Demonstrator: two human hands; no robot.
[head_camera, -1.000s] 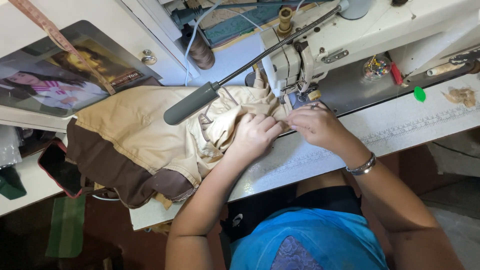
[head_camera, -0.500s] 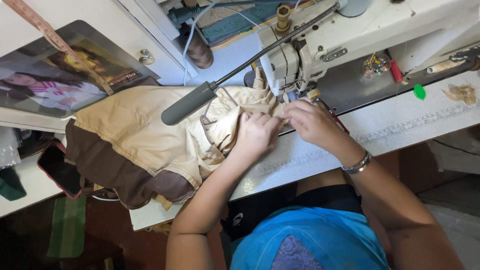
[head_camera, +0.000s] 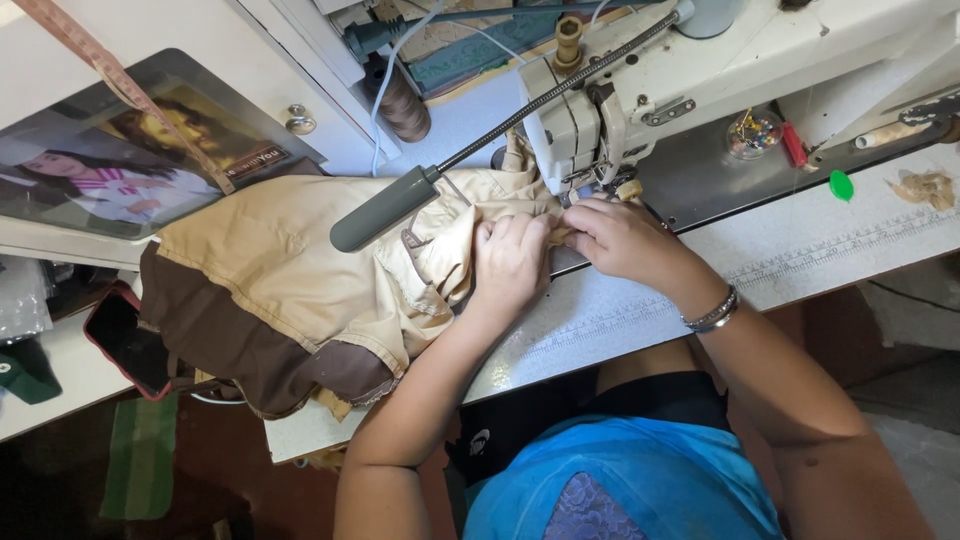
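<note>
Tan garment (head_camera: 300, 270) with dark brown panels, bunched and creased, spread across the white sewing table (head_camera: 800, 265) left of the sewing machine (head_camera: 640, 100). Grey gooseneck lamp (head_camera: 385, 208) slanting over the cloth, thread cone (head_camera: 402, 105) farther back (phone (head_camera: 125, 340) at left edge). Left hand (head_camera: 510, 262) flat, fingers loosely curled, pressing the fabric; right hand (head_camera: 620, 238) pinching its edge beside the needle.

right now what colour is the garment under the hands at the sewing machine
The garment is beige with dark brown panels, seen in the head view.
</note>
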